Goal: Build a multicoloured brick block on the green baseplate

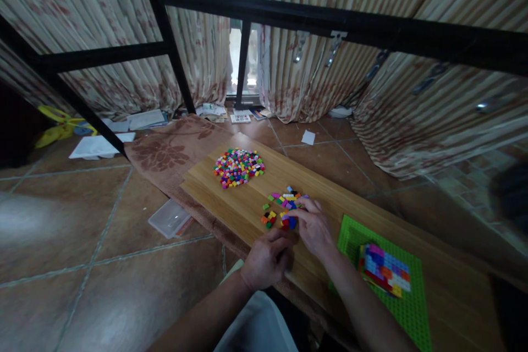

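Observation:
My right hand reaches over loose toy building bricks on the wooden board. Its thumb and fingers are stretched out and a little apart, with the tips at blue and purple bricks. Closer to me, my left hand is closed at the board's near edge, its fingers curled in; whatever they hold is hidden. A small cluster of orange, yellow and red bricks lies just beyond it. To the right, a green baseplate carries a stacked, multicoloured brick build.
A large pile of small mixed bricks lies at the board's far left. The wooden board rests on a brown patterned cloth. A clear plastic box stands on the tiled floor. Black metal bars cross before the curtains.

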Demonstrator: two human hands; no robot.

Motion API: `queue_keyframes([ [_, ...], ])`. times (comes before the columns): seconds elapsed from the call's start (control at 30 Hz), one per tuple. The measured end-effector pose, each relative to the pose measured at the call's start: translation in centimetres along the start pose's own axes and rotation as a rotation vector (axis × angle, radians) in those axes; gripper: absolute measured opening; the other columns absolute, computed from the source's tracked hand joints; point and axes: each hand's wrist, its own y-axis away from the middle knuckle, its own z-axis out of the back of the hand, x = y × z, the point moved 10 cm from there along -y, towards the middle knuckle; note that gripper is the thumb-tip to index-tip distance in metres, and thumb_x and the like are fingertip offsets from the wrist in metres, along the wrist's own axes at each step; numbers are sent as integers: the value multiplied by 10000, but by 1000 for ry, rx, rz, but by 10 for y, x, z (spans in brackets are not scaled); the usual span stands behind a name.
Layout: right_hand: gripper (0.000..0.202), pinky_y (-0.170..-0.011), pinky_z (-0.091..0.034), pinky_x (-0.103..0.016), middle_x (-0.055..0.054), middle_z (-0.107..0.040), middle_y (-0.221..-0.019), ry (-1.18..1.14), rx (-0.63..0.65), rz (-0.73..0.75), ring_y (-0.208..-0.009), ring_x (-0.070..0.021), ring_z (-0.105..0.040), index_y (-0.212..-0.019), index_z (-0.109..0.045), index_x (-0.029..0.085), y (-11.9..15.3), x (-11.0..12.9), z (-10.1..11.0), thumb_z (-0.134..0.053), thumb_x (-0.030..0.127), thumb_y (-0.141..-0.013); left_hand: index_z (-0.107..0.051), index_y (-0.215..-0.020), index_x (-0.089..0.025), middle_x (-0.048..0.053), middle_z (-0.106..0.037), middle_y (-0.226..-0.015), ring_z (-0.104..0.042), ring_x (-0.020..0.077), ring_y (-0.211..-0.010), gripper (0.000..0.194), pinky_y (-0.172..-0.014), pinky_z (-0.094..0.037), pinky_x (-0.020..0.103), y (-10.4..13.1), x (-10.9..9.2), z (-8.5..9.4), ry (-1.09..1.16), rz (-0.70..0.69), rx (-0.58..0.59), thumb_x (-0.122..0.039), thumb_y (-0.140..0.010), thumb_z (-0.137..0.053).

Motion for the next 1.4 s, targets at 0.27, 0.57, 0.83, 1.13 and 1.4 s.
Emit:
queue_keyframes([
  [0.27,341,-889,-438,-347,-61,-631,-1028,-19,-96,-61,-984,-209,-525,-842,-729,217,-14,6,6,-430,55,-827,-613,-849,-165,81,-590,-950,-589,157,-862,158,-779,-507,265,0,0,-1,9,3,5,-84,-833,-478],
  [0.57,359,-965,-376,-357,-39,-650,-1038,-20,226,79,-1051,-208,-521,-1090,-687,245,-22,40,-29,-544,80,-804,-627,-862,-156,88,-584,-944,-576,174,-890,185,-796,-501,285,-1,-1,0,41,-19,-29,-55,-796,-487],
  [0.83,201,-968,-362,-366,-58,-643,-1018,88,298,123,-1058,-215,-516,-972,-698,217,-29,48,-35,-586,140,-824,-632,-879,-162,85,-598,-933,-587,164,-860,184,-779,-494,269,0,1,0,39,15,-29,-74,-827,-480],
  [1.13,179,-898,-459,-347,-46,-663,-1001,-261,-150,-142,-988,-195,-582,-1014,-637,223,26,39,34,-500,196,-903,-658,-952,-180,83,-620,-974,-594,177,-898,173,-823,-477,288,-4,4,6,93,114,4,-192,-880,-502],
  [1.4,262,-880,-505,-352,-31,-686,-1058,-393,-405,-304,-1000,-180,-618,-1162,-624,274,114,27,67,-548,267,-912,-669,-808,-154,11,-611,-697,-562,133,-683,309,-652,-435,233,-8,-2,-38,630,560,101,-447,-845,-578],
])
